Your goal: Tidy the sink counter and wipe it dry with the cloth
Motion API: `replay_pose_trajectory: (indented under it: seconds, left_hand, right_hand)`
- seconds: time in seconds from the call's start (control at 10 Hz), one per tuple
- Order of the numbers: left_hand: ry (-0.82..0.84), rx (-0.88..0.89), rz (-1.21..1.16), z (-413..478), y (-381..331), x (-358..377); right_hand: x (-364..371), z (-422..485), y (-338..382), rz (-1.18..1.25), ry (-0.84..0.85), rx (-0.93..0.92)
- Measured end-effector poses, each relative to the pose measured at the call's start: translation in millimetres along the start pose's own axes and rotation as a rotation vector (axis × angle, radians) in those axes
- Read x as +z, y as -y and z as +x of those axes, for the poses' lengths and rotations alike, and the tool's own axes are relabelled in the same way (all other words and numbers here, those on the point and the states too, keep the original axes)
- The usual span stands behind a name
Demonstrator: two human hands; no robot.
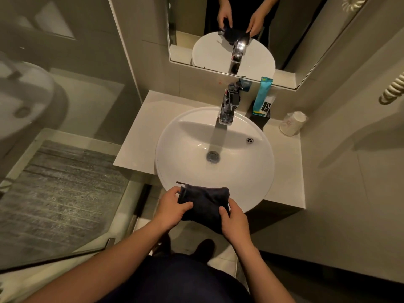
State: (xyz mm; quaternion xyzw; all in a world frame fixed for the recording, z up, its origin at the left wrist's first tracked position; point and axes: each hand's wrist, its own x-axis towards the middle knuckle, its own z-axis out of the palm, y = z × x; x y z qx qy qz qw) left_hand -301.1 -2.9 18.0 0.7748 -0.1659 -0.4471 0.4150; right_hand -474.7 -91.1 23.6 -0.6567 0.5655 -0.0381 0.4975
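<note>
At six o'clock of the round basin [215, 149], both hands, left [172, 209] and right [235, 221], pinch a dark soft cloth [205, 201], stretched nine-to-three.

A small bathroom, likely in a hotel. A round white basin [215, 149] with a chrome faucet [227, 108] is set in a pale table [284, 171] under a wall mirror [295, 40]. A black holder [260, 118] by the wall carries packaged toiletries, among them a teal packet [263, 92], and wrapped upturned paper cups [291, 123] stand beside it. At left a glass shower partition [65, 193] encloses a grey stone floor [54, 193]. A coiled cord [393, 88] hangs on the right wall.
</note>
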Motion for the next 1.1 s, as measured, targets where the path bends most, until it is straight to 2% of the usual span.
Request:
replay_pose_trajectory:
  seconds: [0.2, 0.3, 0.4, 0.5, 0.6, 0.7, 0.9, 1.0, 1.1]
  left_hand:
    - [-0.064, 0.043, 0.179, -4, 17, -5]
    - [-0.142, 0.115, 0.286, -2, 22, -10]
    - [-0.199, 0.342, 0.54, 1, 28, -13]
    - [-0.044, 0.639, 0.868, 6, 33, -11]
    - [0.178, 0.776, 1.17, 15, 36, -3]
    - [0.296, 0.725, 1.316, 21, 30, 1]
    - [0.396, 0.718, 1.452, 30, 12, -3]
    - [0.418, 0.736, 1.439, 28, 5, -8]
    - [0.362, 0.738, 1.358, 22, -7, -16]
  right_hand:
    - [8, -5, -3, -0.33, -0.062, 0.062]
    - [5, -9, -4, -0.581, -0.147, 0.026]
    - [0, -11, -5, -0.721, -0.232, -0.131]
    - [-1, -5, -12, -0.758, -0.114, -0.398]
    - [4, 7, -20, -0.857, 0.091, -0.484]
    - [10, 15, -30, -0.927, 0.096, -0.462]
    - [23, 15, -37, -0.945, 0.023, -0.412]
    - [18, 9, -27, -0.953, 0.038, -0.406]
    - [7, 0, -15, -0.93, 0.09, -0.418]
